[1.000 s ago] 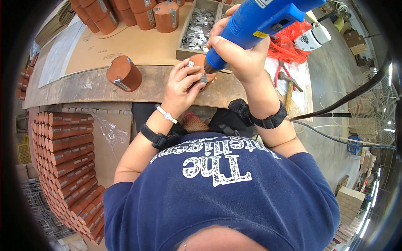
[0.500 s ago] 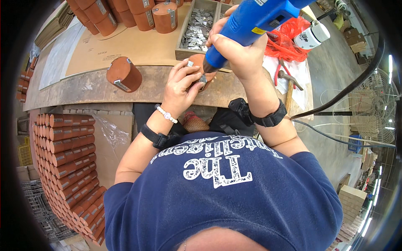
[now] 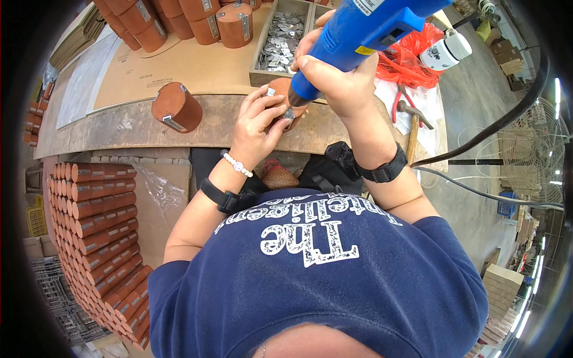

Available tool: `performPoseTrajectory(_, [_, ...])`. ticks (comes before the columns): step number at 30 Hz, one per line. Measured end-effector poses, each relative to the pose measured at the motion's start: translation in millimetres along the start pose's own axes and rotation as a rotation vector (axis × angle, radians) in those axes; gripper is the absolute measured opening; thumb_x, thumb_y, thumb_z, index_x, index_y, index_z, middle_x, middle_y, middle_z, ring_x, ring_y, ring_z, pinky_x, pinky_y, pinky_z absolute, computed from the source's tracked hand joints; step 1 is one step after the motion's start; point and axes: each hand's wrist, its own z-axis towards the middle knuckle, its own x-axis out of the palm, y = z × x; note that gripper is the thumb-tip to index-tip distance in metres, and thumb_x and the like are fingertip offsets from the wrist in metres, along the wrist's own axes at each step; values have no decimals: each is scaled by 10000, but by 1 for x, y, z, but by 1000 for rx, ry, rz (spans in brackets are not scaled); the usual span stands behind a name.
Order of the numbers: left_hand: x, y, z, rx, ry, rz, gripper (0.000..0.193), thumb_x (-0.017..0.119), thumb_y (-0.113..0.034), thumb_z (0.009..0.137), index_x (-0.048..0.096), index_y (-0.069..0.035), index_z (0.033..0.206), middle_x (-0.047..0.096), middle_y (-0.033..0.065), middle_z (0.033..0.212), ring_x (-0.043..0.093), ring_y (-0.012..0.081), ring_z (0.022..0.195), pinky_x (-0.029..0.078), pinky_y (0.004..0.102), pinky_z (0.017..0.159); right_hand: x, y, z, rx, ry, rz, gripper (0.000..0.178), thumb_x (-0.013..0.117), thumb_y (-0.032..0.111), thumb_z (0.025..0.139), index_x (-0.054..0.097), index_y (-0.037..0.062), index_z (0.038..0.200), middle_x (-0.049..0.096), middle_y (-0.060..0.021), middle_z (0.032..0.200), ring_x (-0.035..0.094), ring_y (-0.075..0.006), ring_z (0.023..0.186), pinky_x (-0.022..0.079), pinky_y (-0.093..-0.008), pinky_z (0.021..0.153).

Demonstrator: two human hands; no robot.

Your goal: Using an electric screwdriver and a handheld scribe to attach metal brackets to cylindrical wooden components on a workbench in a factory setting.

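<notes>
My right hand (image 3: 337, 74) is wrapped round the front of a blue hand-held power tool (image 3: 352, 36), which slants down to the left. Its dark tapered nose rests close to a small grey metal plate (image 3: 289, 113). Between thumb and fingers, my left hand (image 3: 259, 119) pinches this plate against a reddish-brown cylinder (image 3: 279, 85). Another small metal piece (image 3: 271, 92) shows by my left fingertips. Hands and tool hide much of the cylinder; whether the nose touches the plate I cannot tell. A second cylinder (image 3: 177, 107) with a metal strip lies to the left on the wooden workbench (image 3: 119, 132).
A wooden box (image 3: 280, 42) of small metal plates stands behind my hands, beside stacked cylinders (image 3: 200, 21). Right are pliers (image 3: 396, 104), a hammer (image 3: 413, 122), a red plastic bag (image 3: 412, 62) and a white bottle (image 3: 444, 51). More cylinders (image 3: 101, 227) are piled lower left.
The blue power tool and my right hand have shifted very slightly to the left, its nose staying by the metal plate. My left hand has hardly moved.
</notes>
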Motion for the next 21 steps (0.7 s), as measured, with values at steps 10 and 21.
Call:
performPoseTrajectory(10, [-3, -11, 3, -79, 46, 20, 342, 697, -159, 573, 572, -42, 869, 510, 137, 1014, 417, 349, 1040, 352, 394, 878, 8, 2, -5, 11, -30, 127, 127, 580, 28, 578, 534, 23, 696, 561, -22, 622, 545, -93, 565, 442, -221, 517])
performPoseTrajectory(21, [18, -7, 18, -321, 187, -119, 811, 754, -103, 501, 319, -47, 1183, 428, 142, 1103, 452, 267, 1022, 398, 332, 843, -21, 15, -5, -26, -122, 254, 550, 623, -6, 597, 392, 8, 1097, 552, -42, 676, 533, -102, 608, 439, -239, 561])
